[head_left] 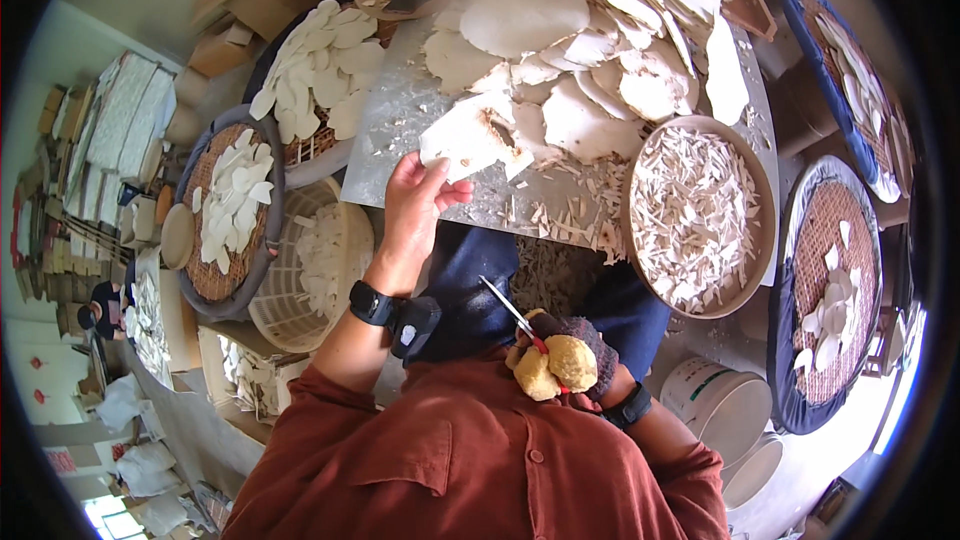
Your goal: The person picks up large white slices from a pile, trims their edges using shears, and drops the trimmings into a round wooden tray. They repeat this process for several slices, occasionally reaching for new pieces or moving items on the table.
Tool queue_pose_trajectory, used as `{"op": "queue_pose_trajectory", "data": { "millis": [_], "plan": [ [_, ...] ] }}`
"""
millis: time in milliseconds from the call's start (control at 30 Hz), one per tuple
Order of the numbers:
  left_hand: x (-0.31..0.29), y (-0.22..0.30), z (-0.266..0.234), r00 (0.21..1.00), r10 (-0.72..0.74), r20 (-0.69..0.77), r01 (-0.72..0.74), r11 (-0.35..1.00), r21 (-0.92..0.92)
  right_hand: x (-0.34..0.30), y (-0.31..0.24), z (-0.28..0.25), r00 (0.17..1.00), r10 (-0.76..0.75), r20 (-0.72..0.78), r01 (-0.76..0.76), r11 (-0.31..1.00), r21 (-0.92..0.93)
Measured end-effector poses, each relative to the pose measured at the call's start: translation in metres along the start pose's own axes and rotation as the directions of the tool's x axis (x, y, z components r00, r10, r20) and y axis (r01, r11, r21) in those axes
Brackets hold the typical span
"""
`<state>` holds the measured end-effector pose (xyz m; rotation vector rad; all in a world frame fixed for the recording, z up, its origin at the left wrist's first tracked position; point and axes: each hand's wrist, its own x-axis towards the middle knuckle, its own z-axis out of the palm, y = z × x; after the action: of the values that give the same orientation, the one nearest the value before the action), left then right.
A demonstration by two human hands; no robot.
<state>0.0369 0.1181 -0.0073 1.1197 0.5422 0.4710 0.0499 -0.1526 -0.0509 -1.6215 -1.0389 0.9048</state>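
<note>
My left hand (418,198) pinches the near edge of a thin, flat white slice (462,136) between thumb and fingers. The slice has a ragged brown-stained patch on its right side. Held low near my lap, my right hand (560,360) wears a dark glove with yellow padding over the fingers. It is closed round a pair of scissors (512,306), with the blades pointing up and left and bits of red handle showing. Beyond my left hand, a heap of similar pale slices (530,15) lies on the grey metal tabletop (385,130).
A round tray (765,175) of white trimmings stands at the table's right corner. Trays of slices flank me, including a woven one (185,250) left and another (800,270) right. A plastic basket (262,290) sits by my left arm; buckets (715,400) stand at lower right.
</note>
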Motion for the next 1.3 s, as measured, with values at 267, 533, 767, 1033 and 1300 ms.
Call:
{"op": "queue_pose_trajectory", "data": {
  "millis": [267,533,767,1033,1300],
  "plan": [
    [-0.012,0.002,-0.003,0.999,0.02,0.028,-0.019,0.999,-0.028,0.005,-0.004,0.0,0.988,0.104,0.112,-0.094,0.991,-0.091],
    [-0.01,-0.011,-0.016,0.95,0.302,0.074,-0.308,0.949,0.076,0.005,0.0,0.001,0.985,0.138,0.103,-0.133,0.99,-0.049],
    [-0.021,0.007,-0.011,0.989,0.036,0.141,-0.029,0.998,-0.047,0.007,-0.003,-0.003,0.999,0.013,-0.049,-0.005,0.987,0.161],
    [-0.03,-0.012,0.006,0.993,0.107,0.046,-0.107,0.994,-0.014,0.015,0.064,0.014,0.98,0.169,0.101,-0.196,0.804,0.561],
    [-0.038,-0.02,0.004,0.985,-0.042,0.169,0.027,0.996,0.09,0.028,0.074,0.017,0.98,-0.106,0.169,-0.193,-0.275,0.942]
  ]
}}
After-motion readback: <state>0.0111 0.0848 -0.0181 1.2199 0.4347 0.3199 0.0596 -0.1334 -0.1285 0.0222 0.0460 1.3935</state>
